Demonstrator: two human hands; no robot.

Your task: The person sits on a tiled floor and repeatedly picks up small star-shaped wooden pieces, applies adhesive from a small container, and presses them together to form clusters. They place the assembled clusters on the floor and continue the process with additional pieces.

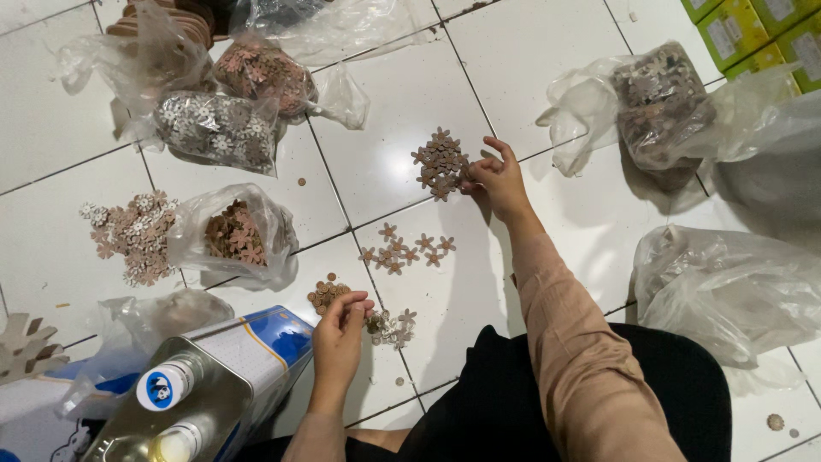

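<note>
Reaching toward twelve o'clock, the right hand pinches the edge of a brown flower pile. At seven o'clock the left hand, fingers together, touches small discs beside a tin can. Bare floor tiles lie between the plastic bags.

Upper left of the frame: clear plastic bags of flower-shaped cutouts on the white tiled floor. Lower left: a blue-and-silver metal can. Upper right: yellow-green boxes. Right edge: an empty crumpled bag.
</note>
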